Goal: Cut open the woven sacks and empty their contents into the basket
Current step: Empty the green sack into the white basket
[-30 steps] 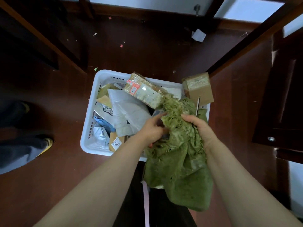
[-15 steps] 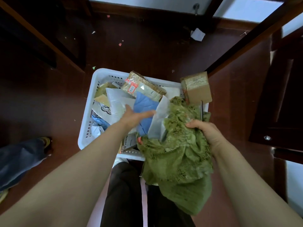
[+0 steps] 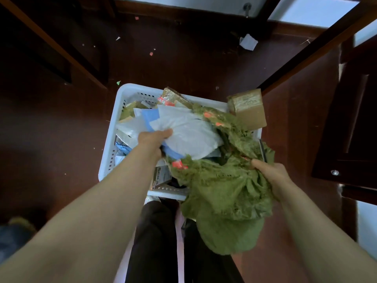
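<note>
A white plastic basket (image 3: 130, 92) stands on the dark floor, heaped with parcels. A green woven sack (image 3: 226, 193) with a frayed, cut-open mouth hangs over the basket's near right corner. My right hand (image 3: 271, 174) grips the sack's bunched edge together with a thin metal blade (image 3: 263, 150). My left hand (image 3: 153, 139) holds a grey-white mailer bag (image 3: 189, 135) and a blue one (image 3: 152, 117) above the basket, beside the sack's mouth. A brown cardboard box (image 3: 248, 111) sits on the basket's far right corner.
Dark wooden furniture legs (image 3: 61, 48) run diagonally on both sides of the basket. A dark cabinet door (image 3: 350, 127) stands at the right. Paper scraps (image 3: 247, 41) litter the floor beyond. Another person's shoe and trouser leg (image 3: 14, 231) show at the lower left.
My left hand left the sack's mouth and now holds grey and blue mailers over the basket. The sack's mouth has opened wider. The other person's foot slid toward the lower left.
</note>
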A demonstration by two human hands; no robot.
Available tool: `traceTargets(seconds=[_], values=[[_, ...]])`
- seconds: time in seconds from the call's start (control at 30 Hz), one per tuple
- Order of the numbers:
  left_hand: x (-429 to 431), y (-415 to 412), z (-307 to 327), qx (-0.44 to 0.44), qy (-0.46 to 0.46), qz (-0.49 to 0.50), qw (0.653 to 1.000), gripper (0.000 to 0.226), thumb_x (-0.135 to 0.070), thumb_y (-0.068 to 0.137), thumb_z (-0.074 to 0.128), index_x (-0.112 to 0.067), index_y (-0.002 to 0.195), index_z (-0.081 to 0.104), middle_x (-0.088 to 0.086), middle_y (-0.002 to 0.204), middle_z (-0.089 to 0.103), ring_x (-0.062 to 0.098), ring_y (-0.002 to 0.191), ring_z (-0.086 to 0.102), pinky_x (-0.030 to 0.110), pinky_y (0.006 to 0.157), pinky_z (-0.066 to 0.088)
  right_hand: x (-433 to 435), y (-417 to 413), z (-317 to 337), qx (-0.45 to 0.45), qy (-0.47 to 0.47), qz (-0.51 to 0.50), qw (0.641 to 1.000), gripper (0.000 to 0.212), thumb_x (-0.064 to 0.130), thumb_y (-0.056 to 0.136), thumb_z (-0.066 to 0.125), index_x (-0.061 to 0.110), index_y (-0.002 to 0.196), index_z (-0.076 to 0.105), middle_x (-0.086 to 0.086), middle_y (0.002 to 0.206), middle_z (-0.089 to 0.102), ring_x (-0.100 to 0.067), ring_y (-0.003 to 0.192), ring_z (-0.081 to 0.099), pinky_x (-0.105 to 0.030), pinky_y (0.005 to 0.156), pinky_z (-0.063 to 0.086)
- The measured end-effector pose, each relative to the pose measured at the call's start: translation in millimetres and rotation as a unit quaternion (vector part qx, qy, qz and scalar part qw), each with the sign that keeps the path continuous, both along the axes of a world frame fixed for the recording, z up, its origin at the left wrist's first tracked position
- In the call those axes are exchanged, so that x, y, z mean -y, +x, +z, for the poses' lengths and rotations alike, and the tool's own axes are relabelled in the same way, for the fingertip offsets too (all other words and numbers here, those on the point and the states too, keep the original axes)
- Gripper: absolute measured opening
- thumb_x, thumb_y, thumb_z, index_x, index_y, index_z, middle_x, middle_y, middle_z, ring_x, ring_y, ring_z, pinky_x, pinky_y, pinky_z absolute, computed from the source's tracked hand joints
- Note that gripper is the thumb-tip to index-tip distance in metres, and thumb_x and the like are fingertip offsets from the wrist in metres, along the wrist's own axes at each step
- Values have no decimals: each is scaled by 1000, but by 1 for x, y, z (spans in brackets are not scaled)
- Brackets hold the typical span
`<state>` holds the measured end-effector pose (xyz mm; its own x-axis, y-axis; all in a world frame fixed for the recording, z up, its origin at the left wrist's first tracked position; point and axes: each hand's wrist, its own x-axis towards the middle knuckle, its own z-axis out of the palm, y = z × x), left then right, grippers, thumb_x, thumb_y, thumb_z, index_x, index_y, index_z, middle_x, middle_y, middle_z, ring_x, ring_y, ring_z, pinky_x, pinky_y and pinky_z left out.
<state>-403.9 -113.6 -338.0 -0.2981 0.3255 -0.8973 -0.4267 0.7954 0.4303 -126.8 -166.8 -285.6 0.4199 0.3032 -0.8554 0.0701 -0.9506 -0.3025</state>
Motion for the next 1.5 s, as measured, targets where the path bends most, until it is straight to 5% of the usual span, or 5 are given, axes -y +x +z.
traceTargets(seconds=[0.3,0.53,1.07,1.23,1.5], values=[[22,-14,7,-370,-40,-391,841,76,-31,82,66,-8,145,31,19,148,33,36,136,32,42,108,28,2,-11,33,-92,27,1,995,39,35,70,80,2,85,64,-7,61,65,-16,42,60,-19,40,42],[81,60,94,243,207,-424,848,87,8,70,71,-27,140,35,-9,124,56,11,115,56,22,90,51,-6,-69,91,-168,251,-110,947,6,9,81,70,9,78,65,2,41,52,-7,29,38,-13,32,32],[94,57,146,-39,198,-537,819,148,-43,52,89,-28,149,-22,-9,154,-15,7,142,-10,37,118,7,-10,-86,136,1,319,-16,948,7,14,87,66,13,80,69,5,52,55,-7,48,50,-22,51,42],[74,81,170,-95,233,-287,924,12,-14,87,62,-18,98,60,-2,93,63,26,102,61,34,84,51,-1,-111,177,-148,328,-17,933,17,17,92,60,3,99,67,6,51,62,1,27,40,-9,31,28],[37,31,198,234,76,-49,968,27,-16,89,40,-7,103,62,17,93,66,32,85,61,42,77,49,65,-15,134,42,125,-234,963,47,38,80,74,-1,103,63,-19,87,66,-17,41,53,-21,44,40]])
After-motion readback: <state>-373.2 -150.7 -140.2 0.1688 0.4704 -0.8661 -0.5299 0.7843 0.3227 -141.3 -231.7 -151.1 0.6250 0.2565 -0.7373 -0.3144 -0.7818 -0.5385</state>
